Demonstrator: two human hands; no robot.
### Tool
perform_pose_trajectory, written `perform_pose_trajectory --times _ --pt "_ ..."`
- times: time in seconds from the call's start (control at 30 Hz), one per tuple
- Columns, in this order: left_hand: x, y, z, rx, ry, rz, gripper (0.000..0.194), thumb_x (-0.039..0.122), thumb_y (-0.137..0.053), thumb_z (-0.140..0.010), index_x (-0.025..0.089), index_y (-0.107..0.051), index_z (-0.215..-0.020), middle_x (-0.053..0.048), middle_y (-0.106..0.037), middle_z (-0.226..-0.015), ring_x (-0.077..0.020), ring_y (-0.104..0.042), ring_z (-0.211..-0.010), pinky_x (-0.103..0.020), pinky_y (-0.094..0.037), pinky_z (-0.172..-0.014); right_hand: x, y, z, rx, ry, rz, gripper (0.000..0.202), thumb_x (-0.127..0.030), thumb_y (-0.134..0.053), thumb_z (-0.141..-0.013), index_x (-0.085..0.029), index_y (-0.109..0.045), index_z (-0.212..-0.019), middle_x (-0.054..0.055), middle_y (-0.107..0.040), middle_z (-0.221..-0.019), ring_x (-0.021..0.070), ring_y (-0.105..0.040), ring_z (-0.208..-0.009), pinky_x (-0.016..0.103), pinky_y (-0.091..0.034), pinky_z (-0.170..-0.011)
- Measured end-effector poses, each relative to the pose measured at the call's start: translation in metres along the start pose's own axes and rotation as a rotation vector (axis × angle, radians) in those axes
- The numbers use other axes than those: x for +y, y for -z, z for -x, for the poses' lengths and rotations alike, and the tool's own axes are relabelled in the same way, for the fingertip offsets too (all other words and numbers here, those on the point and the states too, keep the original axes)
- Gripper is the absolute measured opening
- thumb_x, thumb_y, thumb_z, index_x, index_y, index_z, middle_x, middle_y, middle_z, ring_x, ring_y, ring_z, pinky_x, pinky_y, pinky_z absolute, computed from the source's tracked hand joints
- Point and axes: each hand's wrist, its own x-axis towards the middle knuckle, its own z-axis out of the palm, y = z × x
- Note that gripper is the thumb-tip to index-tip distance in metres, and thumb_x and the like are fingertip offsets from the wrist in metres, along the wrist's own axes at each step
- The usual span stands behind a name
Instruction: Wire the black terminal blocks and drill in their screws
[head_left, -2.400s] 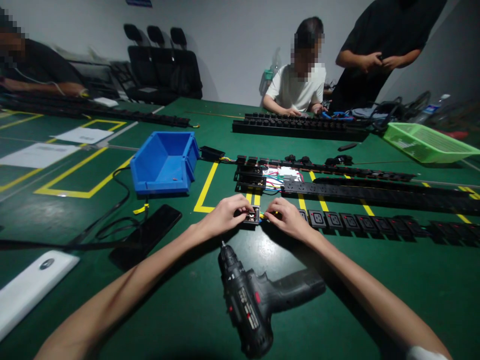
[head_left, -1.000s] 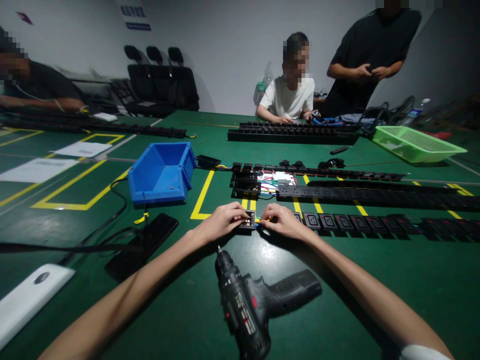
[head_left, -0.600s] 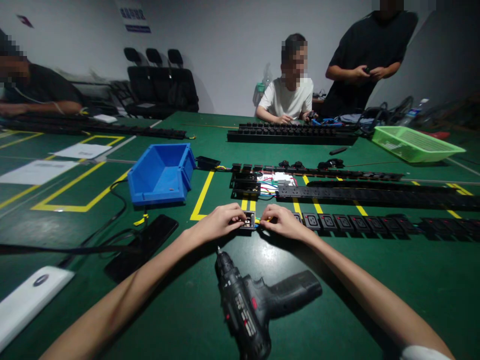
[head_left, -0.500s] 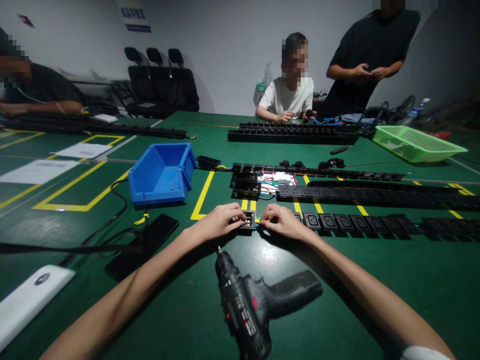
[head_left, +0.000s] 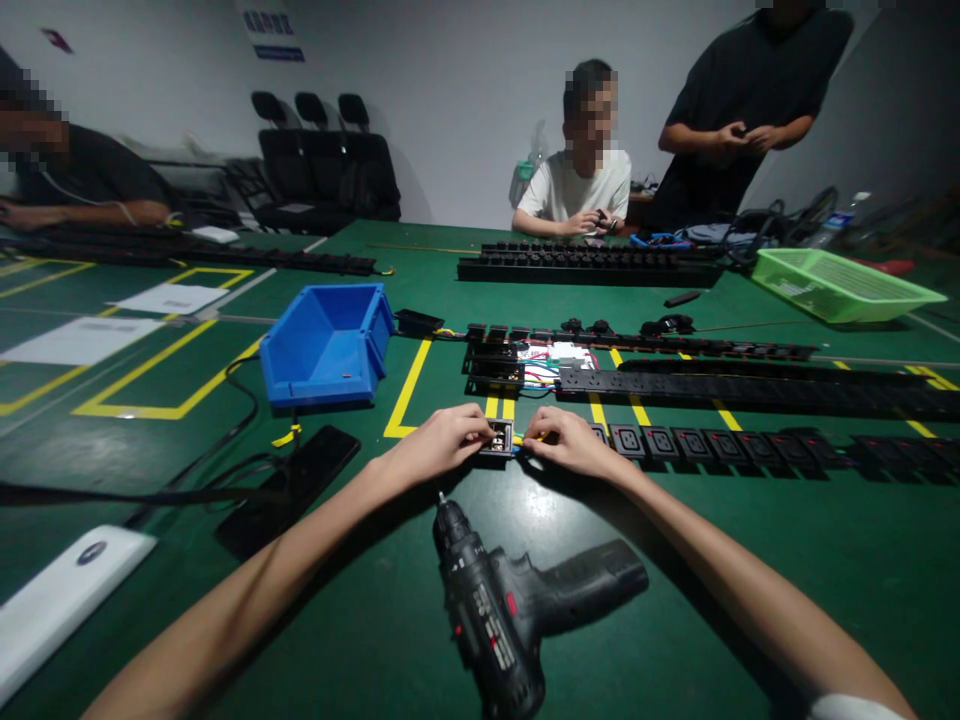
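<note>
My left hand point(head_left: 454, 438) is closed, its fingers pinching the left side of a small black terminal box point(head_left: 500, 438) with metal contacts inside. At the box's right side, my right hand point(head_left: 564, 440) pinches the yellow and blue wires point(head_left: 519, 441) that run into it. The fingertips hide part of the wires. From beneath my right hand a row of black socket modules point(head_left: 660, 442) stretches to the right. A black cordless drill point(head_left: 487, 610) lies on the table close to my body, its bit pointing toward my left hand.
A blue bin point(head_left: 326, 345) stands left of my hands, with a black phone point(head_left: 289, 495) and cables nearby. Black power strips point(head_left: 750, 392) lie beyond my hands. A green basket point(head_left: 844, 285) is at the far right. Co-workers point(head_left: 581, 185) are around the table.
My hands stay at the terminal box and wires with hardly any movement. Across the table, the co-worker in white has brought both hands together. The view has shifted slightly.
</note>
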Motion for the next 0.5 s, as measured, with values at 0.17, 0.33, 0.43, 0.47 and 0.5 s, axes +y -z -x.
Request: perform_pose_trajectory --times 0.17,0.33,0.43,0.47,0.5 --pt "0.0 -0.0001 -0.0013 -0.006 0.011 -0.002 0.017 0.016 -0.053 -0.092 0.015 -0.068 -0.101 -0.007 -0.061 -0.098 -0.0164 -0.061 -0.088 -0.027 -0.048 -0.08 -0.0009 0.0008 -0.0002 -0.015 -0.014 0.0 0.014 -0.029 -0.06 -0.088 -0.019 -0.07 -0.085 0.004 -0.064 -0.091 0.0165 -0.058 -0.084 0.029 -0.041 -0.076" --pt "0.0029 0.0017 -0.0024 -0.011 0.03 -0.007 0.018 0.014 -0.053 -0.092 0.015 -0.069 -0.1 -0.006 -0.06 -0.095 -0.0159 -0.06 -0.085 -0.026 -0.047 -0.078 -0.0034 0.0017 0.0003 -0.041 -0.029 -0.006 0.014 -0.026 -0.057 -0.088 -0.019 -0.069 -0.087 0.003 -0.063 -0.09 0.0157 -0.057 -0.081 0.029 -0.041 -0.075" --pt "0.0049 0.0039 -0.0024 -0.02 0.033 0.001 0.018 0.013 -0.053 -0.092 0.015 -0.069 -0.1 -0.007 -0.061 -0.095 -0.0156 -0.06 -0.085 -0.025 -0.046 -0.077 -0.0036 0.0026 0.0002 -0.06 -0.026 -0.022 0.014 -0.026 -0.055 -0.088 -0.019 -0.068 -0.089 0.003 -0.062 -0.091 0.0154 -0.057 -0.081 0.029 -0.041 -0.076" --pt "0.0056 0.0048 -0.0025 -0.027 0.034 0.005 0.018 0.013 -0.052 -0.092 0.015 -0.069 -0.1 -0.007 -0.061 -0.095 -0.0155 -0.06 -0.086 -0.025 -0.046 -0.078 -0.0034 0.0029 0.0001 -0.067 -0.024 -0.028 0.014 -0.025 -0.055 -0.088 -0.018 -0.067 -0.089 0.003 -0.061 -0.091 0.0153 -0.057 -0.081 0.029 -0.042 -0.075" --pt "0.0062 0.0056 -0.0028 -0.033 0.036 0.007 0.018 0.013 -0.052 -0.092 0.015 -0.068 -0.1 -0.006 -0.061 -0.095 -0.0154 -0.06 -0.086 -0.025 -0.046 -0.078 -0.003 0.0032 0.0 -0.072 -0.022 -0.034 0.014 -0.025 -0.055 -0.088 -0.018 -0.066 -0.089 0.003 -0.061 -0.091 0.0152 -0.057 -0.081 0.028 -0.042 -0.075"
